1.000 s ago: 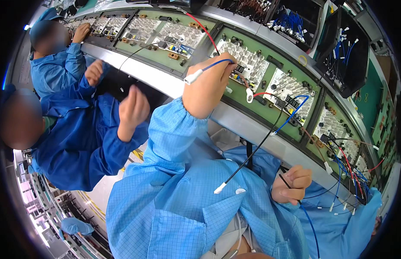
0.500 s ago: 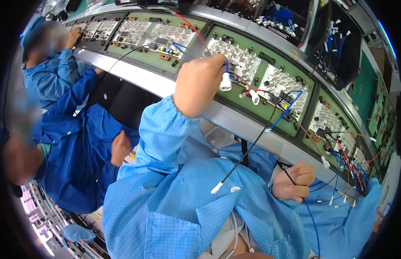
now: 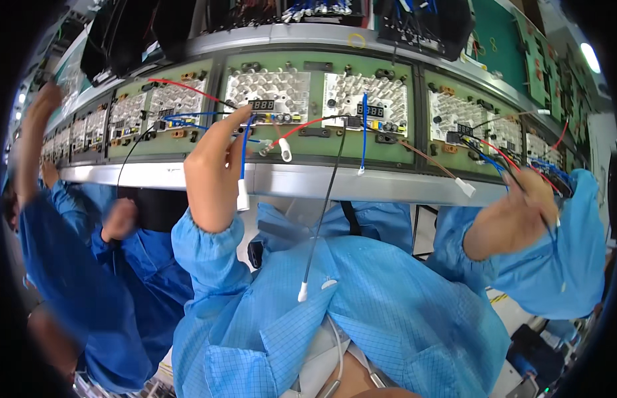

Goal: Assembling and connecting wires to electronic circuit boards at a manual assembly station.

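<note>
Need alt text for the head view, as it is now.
A person's left hand reaches to a circuit board with a digit display; a blue wire ending in a white connector hangs beside the hand. The blurred right hand is near a bunch of coloured wires. More boards sit on green panels, and a co-worker in dark blue is at left.

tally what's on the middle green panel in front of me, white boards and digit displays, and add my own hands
white boards: 2
digit displays: 2
your hands, left hand and right hand: 2
total: 6
</note>
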The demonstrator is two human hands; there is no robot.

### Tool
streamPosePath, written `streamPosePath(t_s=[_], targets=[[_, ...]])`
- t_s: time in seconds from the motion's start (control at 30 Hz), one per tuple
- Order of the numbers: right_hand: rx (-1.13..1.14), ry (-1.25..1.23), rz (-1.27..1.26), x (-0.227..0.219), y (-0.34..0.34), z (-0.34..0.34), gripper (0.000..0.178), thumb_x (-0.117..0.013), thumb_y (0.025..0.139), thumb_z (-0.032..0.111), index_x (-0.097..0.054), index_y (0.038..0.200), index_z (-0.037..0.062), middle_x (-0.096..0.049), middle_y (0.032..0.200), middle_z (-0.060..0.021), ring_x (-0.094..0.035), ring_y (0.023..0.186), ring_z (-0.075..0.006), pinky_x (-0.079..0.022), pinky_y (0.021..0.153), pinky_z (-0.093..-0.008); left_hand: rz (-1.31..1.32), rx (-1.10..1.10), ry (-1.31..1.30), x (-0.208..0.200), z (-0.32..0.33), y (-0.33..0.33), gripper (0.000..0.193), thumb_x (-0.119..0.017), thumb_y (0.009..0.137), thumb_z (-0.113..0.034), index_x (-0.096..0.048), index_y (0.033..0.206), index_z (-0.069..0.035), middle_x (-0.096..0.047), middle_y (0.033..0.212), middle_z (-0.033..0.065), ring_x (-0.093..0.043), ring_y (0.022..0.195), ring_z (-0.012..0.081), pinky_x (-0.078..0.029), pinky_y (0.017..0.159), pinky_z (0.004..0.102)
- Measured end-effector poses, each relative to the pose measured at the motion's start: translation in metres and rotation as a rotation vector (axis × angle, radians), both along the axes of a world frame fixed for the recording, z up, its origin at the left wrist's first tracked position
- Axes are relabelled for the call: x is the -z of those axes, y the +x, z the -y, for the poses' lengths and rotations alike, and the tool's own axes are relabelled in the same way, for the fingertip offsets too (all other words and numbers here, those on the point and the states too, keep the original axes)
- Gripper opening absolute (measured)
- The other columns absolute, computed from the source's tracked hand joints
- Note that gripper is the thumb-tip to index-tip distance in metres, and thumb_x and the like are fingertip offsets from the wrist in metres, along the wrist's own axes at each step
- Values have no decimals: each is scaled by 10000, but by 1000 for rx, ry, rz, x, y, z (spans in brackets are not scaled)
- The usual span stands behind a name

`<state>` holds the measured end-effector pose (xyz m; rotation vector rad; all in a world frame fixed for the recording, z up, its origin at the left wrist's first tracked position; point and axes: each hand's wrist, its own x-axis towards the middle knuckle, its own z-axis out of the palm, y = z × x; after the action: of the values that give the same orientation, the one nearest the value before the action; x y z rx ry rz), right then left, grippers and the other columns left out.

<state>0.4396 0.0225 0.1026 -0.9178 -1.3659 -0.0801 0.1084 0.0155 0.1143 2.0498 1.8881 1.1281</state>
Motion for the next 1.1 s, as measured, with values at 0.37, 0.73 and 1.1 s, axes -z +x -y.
streamPosePath(t_s=[0.37,0.73,1.1], targets=[[-386,-645,346,21,-49,-69,115,-498,882,21,-609,883,-11,-606,791,-99,-626,711,-192,-467,648,-284,176,-143,143,30,37,-32,161,-567,873,42,-652,1004,1,-635,739,44,-491,554,33,-341,477,184],[-454,-647,362,34,-50,-70,94,-518,879,31,-610,873,9,-568,748,-105,-603,679,-218,-453,633,-309,201,-224,157,69,13,-45,129,-578,890,-9,-661,989,-11,-560,668,-9,-417,542,23,-306,480,185],[-450,-571,451,34,-48,-69,98,-529,896,58,-608,885,3,-581,784,-101,-607,664,-199,-459,614,-295,143,-208,119,68,14,-41,118,-594,882,-1,-659,980,-4,-552,632,-8,-430,544,11,-311,481,174]])
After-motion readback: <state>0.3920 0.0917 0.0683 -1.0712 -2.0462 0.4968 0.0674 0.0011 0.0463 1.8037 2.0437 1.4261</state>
